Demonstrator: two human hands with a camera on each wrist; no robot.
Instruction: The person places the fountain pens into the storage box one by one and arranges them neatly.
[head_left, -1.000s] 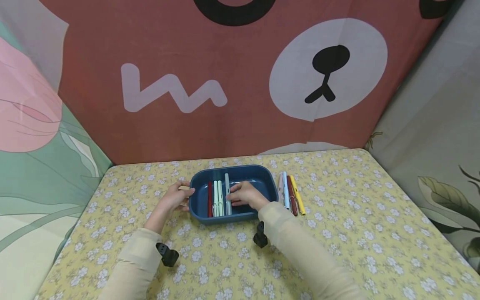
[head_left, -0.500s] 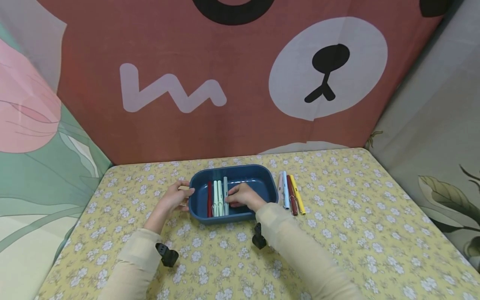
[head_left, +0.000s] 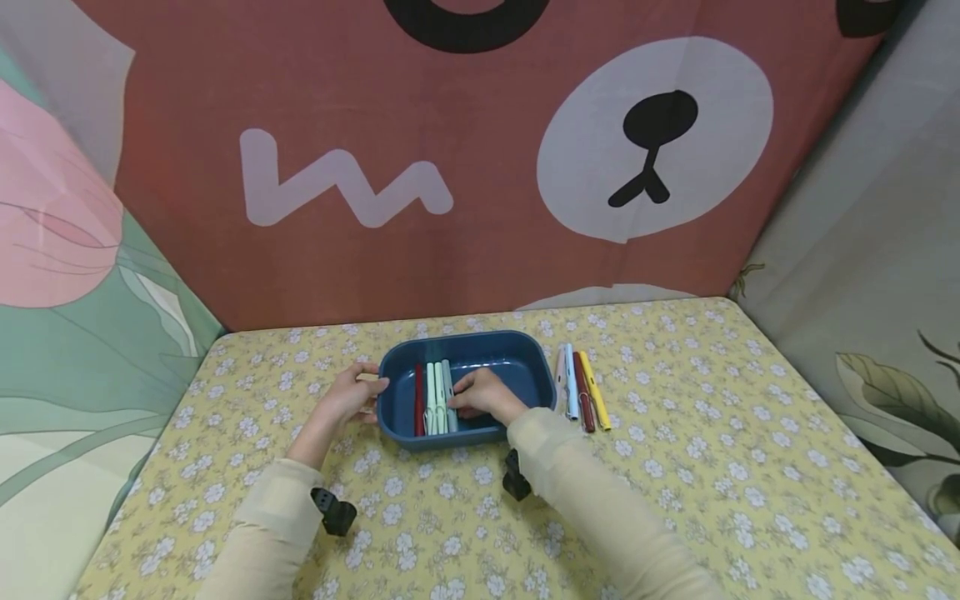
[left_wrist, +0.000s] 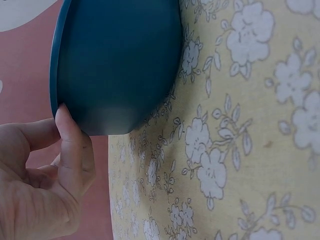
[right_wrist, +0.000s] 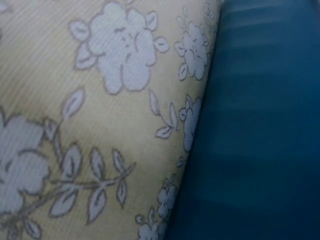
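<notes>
A dark blue tray (head_left: 517, 342) with rounded corners sits on the table. My left hand (head_left: 351, 393) is at its left end; the left wrist view shows the thumb and fingers pinching the tray's rim (left_wrist: 56, 65). Inside the tray, a dark red pen (head_left: 419, 396) and light green pens (head_left: 439, 387) lie side by side. Against their right side lies a grey-blue pen (head_left: 447, 377), which my right hand (head_left: 486, 393) pinches near its middle. The right wrist view shows only tablecloth and the tray's outer wall (right_wrist: 260, 130), with the hand out of sight.
Just right of the tray, pale pink, light blue (head_left: 572, 383), dark red (head_left: 583, 392) and yellow (head_left: 596, 390) pens lie in a row. A floral yellow cloth (head_left: 420, 533) covers the table. A printed curtain (head_left: 480, 267) hangs behind the far edge.
My right hand has moved the grey-blue pen left and slightly nearer me, up against the light green pens. My left hand has stayed at the tray's left end.
</notes>
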